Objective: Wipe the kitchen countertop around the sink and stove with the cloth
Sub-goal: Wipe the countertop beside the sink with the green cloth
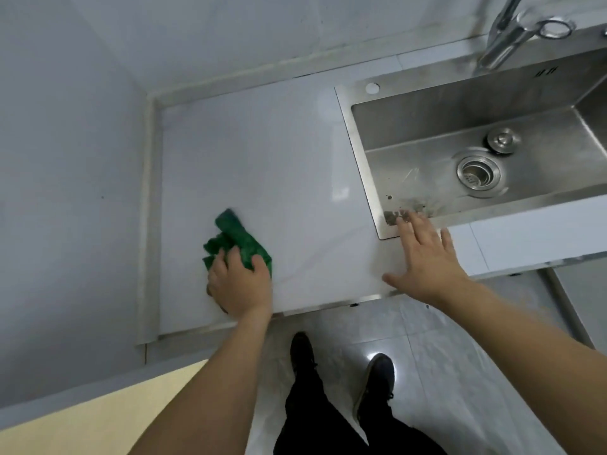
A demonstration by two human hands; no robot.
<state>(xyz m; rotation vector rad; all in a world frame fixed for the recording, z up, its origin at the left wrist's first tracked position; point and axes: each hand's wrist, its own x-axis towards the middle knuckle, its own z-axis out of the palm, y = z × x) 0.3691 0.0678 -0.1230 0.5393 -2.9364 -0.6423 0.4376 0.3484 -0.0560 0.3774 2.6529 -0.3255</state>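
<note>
Across the middle of the view lies the pale counter (262,165), set into a corner where grey walls meet its back and left edges. Sunk into its right part is a steel sink (358,126), whose flat rim reaches close to the counter's front edge; dark grime marks the rim's front left corner and the basin floor beside it. A steel tap (505,37) rises from the rim at the back edge, over the basin. On the basin floor sit a round drain (479,175) and, just behind it, a loose metal stopper (502,141).

Near the counter's front left corner, the left hand (239,284) presses down on a crumpled green cloth (236,238), fingers curled over its near part and gripping it, while the rest of the cloth sticks out toward the back edge. The right hand (423,257) is released and flat, fingers spread, resting on the counter by its front edge, its fingertips touching the sink rim's soiled front left corner. The two hands are well apart.

Below the front edge, a tiled floor (460,372) shows two dark shoes (303,353).
</note>
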